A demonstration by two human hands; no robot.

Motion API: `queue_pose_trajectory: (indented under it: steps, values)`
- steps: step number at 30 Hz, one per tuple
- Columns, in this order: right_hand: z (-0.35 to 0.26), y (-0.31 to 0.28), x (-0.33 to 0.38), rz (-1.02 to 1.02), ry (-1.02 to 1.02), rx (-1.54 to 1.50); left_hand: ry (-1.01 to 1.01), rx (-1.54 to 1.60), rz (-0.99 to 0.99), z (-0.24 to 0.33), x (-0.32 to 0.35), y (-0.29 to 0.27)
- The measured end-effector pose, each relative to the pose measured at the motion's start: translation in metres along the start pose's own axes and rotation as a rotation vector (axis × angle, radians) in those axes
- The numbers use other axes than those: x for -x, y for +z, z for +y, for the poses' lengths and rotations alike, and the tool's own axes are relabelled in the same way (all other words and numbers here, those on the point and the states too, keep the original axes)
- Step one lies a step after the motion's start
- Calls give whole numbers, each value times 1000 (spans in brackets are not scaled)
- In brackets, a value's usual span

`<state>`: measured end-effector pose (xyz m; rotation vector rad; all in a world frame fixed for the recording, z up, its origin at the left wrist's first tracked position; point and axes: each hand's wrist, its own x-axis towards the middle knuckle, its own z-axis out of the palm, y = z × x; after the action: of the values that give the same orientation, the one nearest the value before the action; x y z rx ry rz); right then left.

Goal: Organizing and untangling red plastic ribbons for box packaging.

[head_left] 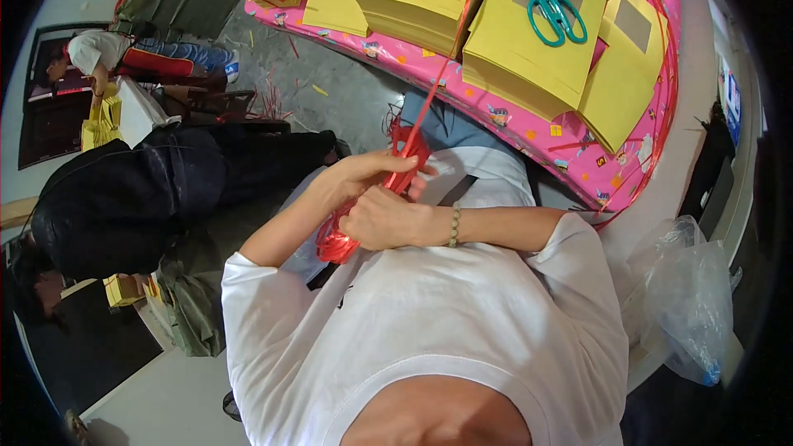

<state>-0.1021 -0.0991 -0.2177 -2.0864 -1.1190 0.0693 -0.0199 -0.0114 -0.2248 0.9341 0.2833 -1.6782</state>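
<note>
My left hand (360,175) and my right hand (382,219) are close together in front of my white shirt, both closed on a bundle of red plastic string (334,244). The bundle loops below my right hand, and a bunch of it shows above my left hand. One red strand (438,74) runs from my hands up to the stacks of yellow paper (529,41) on the table. A beaded bracelet (453,225) is on my right wrist.
A table with a pink patterned cloth (578,161) holds several yellow paper stacks and teal scissors (555,15). A person in black (124,198) bends at the left; another person (107,54) crouches further back. A clear plastic bag (681,297) hangs at the right.
</note>
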Motion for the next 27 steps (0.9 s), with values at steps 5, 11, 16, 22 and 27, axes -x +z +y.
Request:
queue_pose_trajectory:
  steps: [5, 11, 16, 22, 27]
  values:
    - [-9, 11, 2, 1, -137, -80, 94, 239, 220, 11, -53, -47]
    - [-9, 15, 4, -176, -151, -24, 106, 587, 136, 33, -68, -117]
    - [11, -36, 13, -4, -198, 71, 143, 425, 214, 34, -25, -121]
    - [79, -41, 2, 421, 74, 278, 167, 62, 361, 13, 26, -66]
    - [132, -14, -4, 213, -15, 4, 108, 117, 177, -10, 47, 6]
